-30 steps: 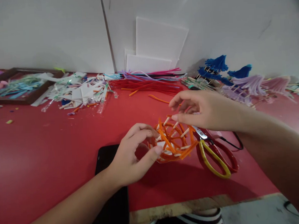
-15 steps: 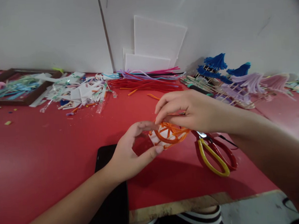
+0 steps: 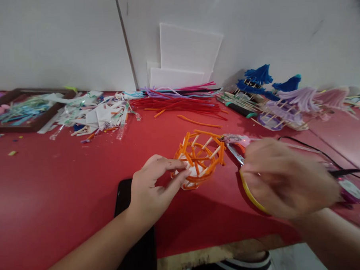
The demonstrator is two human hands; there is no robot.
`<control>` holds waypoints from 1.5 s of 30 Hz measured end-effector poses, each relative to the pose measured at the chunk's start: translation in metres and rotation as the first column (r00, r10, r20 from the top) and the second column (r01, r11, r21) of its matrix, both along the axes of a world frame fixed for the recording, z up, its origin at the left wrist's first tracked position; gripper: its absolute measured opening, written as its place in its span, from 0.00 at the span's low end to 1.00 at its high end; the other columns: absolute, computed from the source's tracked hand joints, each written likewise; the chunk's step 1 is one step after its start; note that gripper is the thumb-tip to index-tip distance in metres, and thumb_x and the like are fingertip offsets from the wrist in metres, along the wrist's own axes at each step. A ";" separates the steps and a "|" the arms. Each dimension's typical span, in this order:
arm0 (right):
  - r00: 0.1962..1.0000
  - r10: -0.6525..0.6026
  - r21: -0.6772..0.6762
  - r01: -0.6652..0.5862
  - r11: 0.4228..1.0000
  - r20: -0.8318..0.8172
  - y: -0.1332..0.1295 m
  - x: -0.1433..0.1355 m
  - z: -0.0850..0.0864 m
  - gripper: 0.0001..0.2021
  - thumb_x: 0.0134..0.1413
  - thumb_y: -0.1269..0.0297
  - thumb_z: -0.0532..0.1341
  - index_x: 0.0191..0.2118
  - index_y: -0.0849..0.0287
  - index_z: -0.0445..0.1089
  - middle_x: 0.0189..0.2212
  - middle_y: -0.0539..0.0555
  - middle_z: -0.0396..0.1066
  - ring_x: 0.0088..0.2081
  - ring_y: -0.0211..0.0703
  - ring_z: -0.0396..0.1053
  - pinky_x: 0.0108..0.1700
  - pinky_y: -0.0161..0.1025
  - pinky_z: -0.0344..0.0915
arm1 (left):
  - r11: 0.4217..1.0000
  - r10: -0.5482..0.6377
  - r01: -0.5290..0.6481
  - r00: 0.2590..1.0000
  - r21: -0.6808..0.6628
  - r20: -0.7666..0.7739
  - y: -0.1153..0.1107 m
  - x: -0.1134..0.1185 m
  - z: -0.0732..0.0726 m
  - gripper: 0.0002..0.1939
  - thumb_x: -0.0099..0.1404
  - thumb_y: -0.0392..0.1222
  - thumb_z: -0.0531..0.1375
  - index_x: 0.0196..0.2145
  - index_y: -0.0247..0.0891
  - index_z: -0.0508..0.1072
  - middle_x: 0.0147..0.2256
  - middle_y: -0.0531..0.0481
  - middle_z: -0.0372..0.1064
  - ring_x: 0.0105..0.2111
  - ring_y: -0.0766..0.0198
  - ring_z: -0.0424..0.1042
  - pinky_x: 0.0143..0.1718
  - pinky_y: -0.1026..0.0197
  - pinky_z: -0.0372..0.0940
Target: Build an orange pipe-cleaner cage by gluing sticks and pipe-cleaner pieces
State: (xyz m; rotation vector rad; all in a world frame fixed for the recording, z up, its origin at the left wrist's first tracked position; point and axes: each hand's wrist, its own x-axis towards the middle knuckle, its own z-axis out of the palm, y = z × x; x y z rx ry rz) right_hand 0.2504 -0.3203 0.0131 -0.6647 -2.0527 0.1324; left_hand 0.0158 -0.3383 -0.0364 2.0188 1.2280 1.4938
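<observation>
An orange lattice of fuzzy stems and pale sticks (image 3: 199,162) stands on the red table, with a white base inside it. My left hand (image 3: 158,183) pinches its left side between thumb and fingers. My right hand (image 3: 286,178), blurred by motion, is over the scissors (image 3: 254,195), whose yellow handle shows beneath it; its fingers are curled, and whether they hold anything is unclear. Just left of that hand lies a glue gun (image 3: 238,139), its tip beside the lattice's right side.
A black phone (image 3: 137,248) lies beside my left forearm. Orange stem (image 3: 199,121), red stems (image 3: 178,105) and scraps (image 3: 98,114) lie behind. Blue and purple stick models (image 3: 286,102) stand back right. A cable and a purple device (image 3: 351,191) are at right.
My right hand has left the lattice and moved right and down to the scissors. The lattice shows more fully. The glue gun and cable are now in sight.
</observation>
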 end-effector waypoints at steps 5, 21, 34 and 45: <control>0.987 -0.144 -0.154 0.131 0.979 -0.077 -0.006 -0.008 -0.050 0.11 0.50 0.67 0.68 0.35 0.54 0.64 0.28 0.49 0.67 0.29 0.40 0.69 0.30 0.40 0.70 | 0.995 0.062 -0.051 0.991 -0.089 0.122 0.003 -0.001 -0.006 0.11 0.56 0.40 0.71 0.36 0.41 0.75 0.40 0.48 0.73 0.41 0.61 0.75 0.41 0.61 0.72; 0.994 -0.101 -0.370 0.112 0.922 0.049 -0.007 -0.013 -0.058 0.16 0.53 0.55 0.68 0.44 0.54 0.69 0.44 0.58 0.71 0.47 0.50 0.72 0.47 0.47 0.74 | 0.861 -0.227 0.303 0.948 -0.410 0.224 0.001 -0.004 -0.015 0.54 0.50 0.52 0.75 0.67 0.50 0.50 0.65 0.36 0.54 0.65 0.40 0.59 0.64 0.37 0.59; 0.999 -0.023 -0.290 0.036 0.956 0.048 -0.008 -0.016 -0.056 0.11 0.58 0.55 0.65 0.42 0.54 0.73 0.40 0.56 0.73 0.43 0.45 0.74 0.44 0.40 0.74 | 0.888 -0.372 0.359 0.928 -0.289 0.012 0.005 -0.001 0.004 0.37 0.48 0.51 0.75 0.55 0.43 0.71 0.58 0.39 0.66 0.61 0.39 0.64 0.66 0.32 0.53; 0.999 -0.008 -0.259 0.020 0.966 0.047 -0.014 -0.019 -0.055 0.08 0.57 0.63 0.63 0.43 0.55 0.72 0.40 0.58 0.74 0.42 0.46 0.75 0.43 0.41 0.75 | 0.733 -0.298 0.529 0.814 -0.427 0.498 -0.003 0.004 0.003 0.66 0.48 0.28 0.74 0.70 0.59 0.38 0.52 0.45 0.75 0.44 0.52 0.81 0.43 0.53 0.79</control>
